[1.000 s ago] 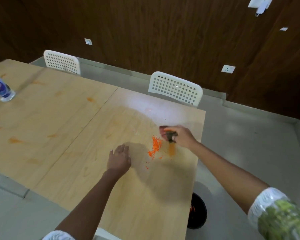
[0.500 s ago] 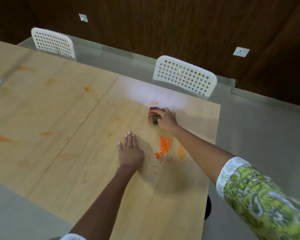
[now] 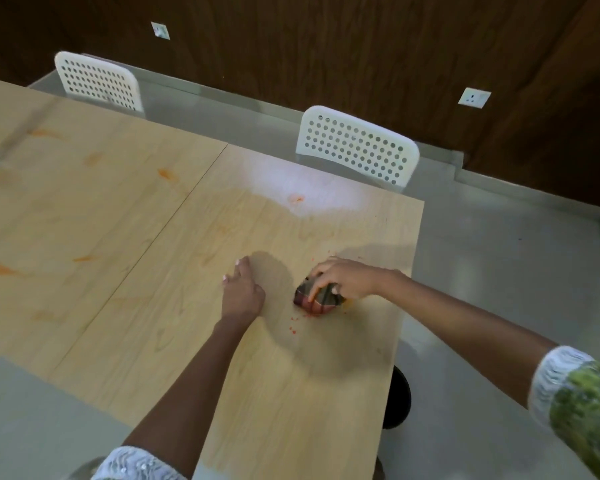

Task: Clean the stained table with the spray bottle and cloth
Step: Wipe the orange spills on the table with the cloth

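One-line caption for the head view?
Right hand presses cloth onto orange crumbs; left hand rests on table.

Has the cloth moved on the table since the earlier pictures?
Yes. The cloth, held by the right hand, came back from near the white chair toward the person.

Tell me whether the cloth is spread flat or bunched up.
Bunched up: the cloth sits as a compact wad under the right hand gripping it.

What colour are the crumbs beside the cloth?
Orange-red crumbs, scattered on the light wooden table, clearest in the head view.
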